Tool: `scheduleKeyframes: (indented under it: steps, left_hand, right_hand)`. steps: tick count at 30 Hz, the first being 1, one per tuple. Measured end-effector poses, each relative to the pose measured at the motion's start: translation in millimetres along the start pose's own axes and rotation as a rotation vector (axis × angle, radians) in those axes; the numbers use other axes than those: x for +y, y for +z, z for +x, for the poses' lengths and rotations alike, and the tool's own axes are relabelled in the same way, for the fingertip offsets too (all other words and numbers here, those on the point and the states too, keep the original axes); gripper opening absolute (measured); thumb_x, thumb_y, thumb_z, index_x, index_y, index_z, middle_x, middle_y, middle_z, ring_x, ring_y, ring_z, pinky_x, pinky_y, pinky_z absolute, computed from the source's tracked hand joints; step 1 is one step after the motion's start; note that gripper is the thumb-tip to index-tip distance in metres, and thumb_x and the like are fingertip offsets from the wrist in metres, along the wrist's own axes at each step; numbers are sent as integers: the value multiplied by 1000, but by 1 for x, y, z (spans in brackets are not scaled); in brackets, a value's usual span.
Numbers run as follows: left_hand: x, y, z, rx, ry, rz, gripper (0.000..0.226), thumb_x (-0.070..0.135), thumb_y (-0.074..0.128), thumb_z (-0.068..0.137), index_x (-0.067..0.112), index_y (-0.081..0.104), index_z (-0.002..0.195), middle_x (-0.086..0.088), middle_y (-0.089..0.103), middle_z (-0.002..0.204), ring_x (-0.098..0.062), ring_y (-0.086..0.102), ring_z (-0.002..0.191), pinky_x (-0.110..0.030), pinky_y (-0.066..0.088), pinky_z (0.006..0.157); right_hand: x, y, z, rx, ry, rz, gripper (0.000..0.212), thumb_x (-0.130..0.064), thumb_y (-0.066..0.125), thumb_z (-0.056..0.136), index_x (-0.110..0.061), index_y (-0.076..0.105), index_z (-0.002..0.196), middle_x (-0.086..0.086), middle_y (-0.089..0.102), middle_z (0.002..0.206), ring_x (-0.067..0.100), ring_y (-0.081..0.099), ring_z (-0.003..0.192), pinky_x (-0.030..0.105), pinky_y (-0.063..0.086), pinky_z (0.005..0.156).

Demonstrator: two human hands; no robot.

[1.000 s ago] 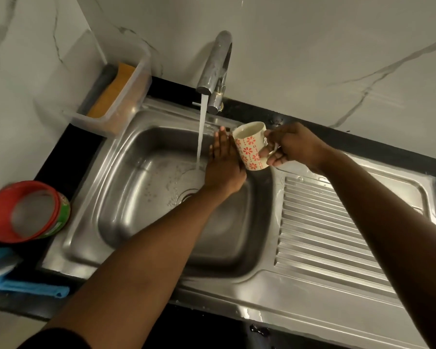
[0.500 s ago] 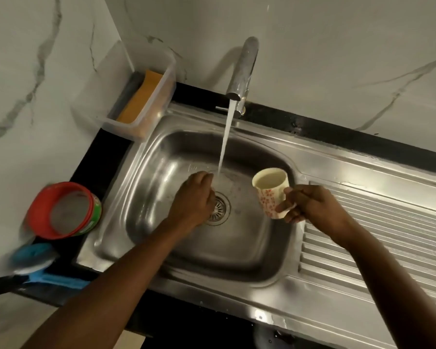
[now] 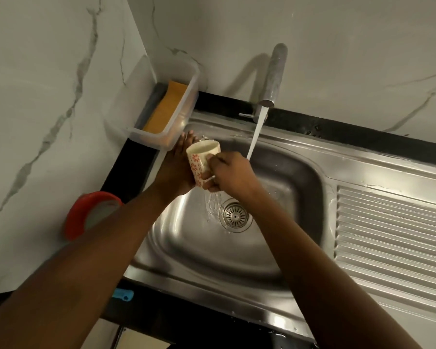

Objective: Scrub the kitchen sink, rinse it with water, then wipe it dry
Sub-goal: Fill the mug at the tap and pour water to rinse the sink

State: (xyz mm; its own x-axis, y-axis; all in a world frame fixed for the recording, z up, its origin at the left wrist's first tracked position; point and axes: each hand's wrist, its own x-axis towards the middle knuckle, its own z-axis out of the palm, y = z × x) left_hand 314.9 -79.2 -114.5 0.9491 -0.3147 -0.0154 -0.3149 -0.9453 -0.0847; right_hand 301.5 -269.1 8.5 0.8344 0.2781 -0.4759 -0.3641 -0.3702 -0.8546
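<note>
The steel sink (image 3: 300, 172) has a round drain (image 3: 235, 215) in its basin, and water runs from the tap (image 3: 275, 76) in a slanted stream. My right hand (image 3: 230, 172) grips the handle of a white mug with red flowers (image 3: 203, 159) over the basin's far left corner. My left hand (image 3: 176, 170) lies flat with straight fingers against the sink's left rim, just behind the mug. Water splashes at its fingertips.
A clear plastic tub (image 3: 171, 107) with an orange sponge (image 3: 164, 109) stands at the back left corner. A red-rimmed container (image 3: 86, 212) sits on the black counter at left. A blue brush handle (image 3: 122, 295) pokes out below my left arm. The ribbed drainboard (image 3: 393, 238) lies right.
Both hands moved from the basin's middle to its far left corner. The mug went with my right hand. My left hand rose from the drain to the left rim.
</note>
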Motion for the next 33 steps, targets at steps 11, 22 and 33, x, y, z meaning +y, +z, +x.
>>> scheduleKeyframes:
  steps: [11,22,33]
  left_hand:
    - [-3,6,20,-132,-51,-57,110,63,54,96,4,-8,165,-18,-11,174,-33,-11,161,-51,5,131]
    - [-3,-11,57,-224,239,-27,96,51,52,101,20,-11,167,-6,-18,174,-23,-20,159,-43,-4,130]
    - [21,-12,49,-219,379,119,88,37,42,100,16,-14,165,-5,-22,172,-22,-16,160,-45,-2,132]
  right_hand:
    - [53,8,-24,52,18,-38,34,-32,48,110,-6,69,117,8,77,103,19,78,77,40,66,77]
    - [28,16,-2,233,46,279,34,-26,48,111,2,66,115,18,76,95,31,79,79,46,66,76]
    - [86,-17,-86,77,130,191,23,-28,50,110,-18,70,109,7,78,103,22,78,90,49,64,84]
